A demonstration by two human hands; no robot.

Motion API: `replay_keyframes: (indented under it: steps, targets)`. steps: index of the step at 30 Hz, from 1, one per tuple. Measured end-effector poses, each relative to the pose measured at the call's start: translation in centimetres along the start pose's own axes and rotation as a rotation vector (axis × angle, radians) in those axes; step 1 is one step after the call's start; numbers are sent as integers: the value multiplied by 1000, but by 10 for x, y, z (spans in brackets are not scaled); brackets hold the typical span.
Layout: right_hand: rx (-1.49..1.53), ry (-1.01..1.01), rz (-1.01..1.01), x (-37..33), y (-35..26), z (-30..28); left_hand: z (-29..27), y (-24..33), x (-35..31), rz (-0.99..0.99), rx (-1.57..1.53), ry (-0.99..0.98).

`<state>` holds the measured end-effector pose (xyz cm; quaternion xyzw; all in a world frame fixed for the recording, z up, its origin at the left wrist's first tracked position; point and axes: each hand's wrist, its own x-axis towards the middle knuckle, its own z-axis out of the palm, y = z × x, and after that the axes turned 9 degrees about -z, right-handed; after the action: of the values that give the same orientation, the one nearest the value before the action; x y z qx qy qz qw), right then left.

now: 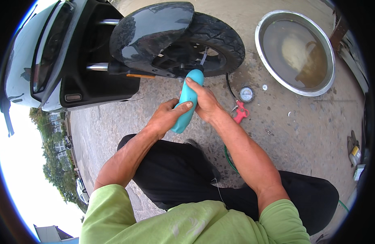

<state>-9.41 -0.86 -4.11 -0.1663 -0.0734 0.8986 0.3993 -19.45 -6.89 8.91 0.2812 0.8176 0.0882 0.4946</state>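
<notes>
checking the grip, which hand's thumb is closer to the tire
The right hand: its thumb sits high on the teal bottle, near the tire; the left hand grips lower.

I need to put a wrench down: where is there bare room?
Bare ground lies left, between the vehicle's black panel and the left forearm, and right, between the metal basin and the right knee. It is crowded around the tyre, with the turquoise object, black hose, gauge and red handle; small scraps lie nearby.

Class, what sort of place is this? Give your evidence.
Probably an outdoor repair spot: there is a black treaded rubber tyre, a round white-faced dial gauge and a wide silver metal basin of cloudy water.
</notes>
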Motion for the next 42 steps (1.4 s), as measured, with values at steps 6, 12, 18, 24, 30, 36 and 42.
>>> replay_keyframes:
  steps: [6,12,18,24,30,36,42]
  targets:
    - [75,116,43,4,-4,10,2,6,-4,-79,-82,-76]
    - [39,326,-14,-1,-3,29,6,0,-2,-5,-101,-56]
    - [-28,372,-35,-3,-9,36,11,-4,3,109,-54,43]
    - [-59,363,-18,-4,-11,36,12,2,-1,157,78,83]
    - [-77,332,-21,0,-5,30,14,10,-6,253,303,152]
    - [-41,306,-26,-1,-7,32,10,7,0,279,336,143]
    - [-28,267,-14,1,-6,28,9,8,1,290,357,135]
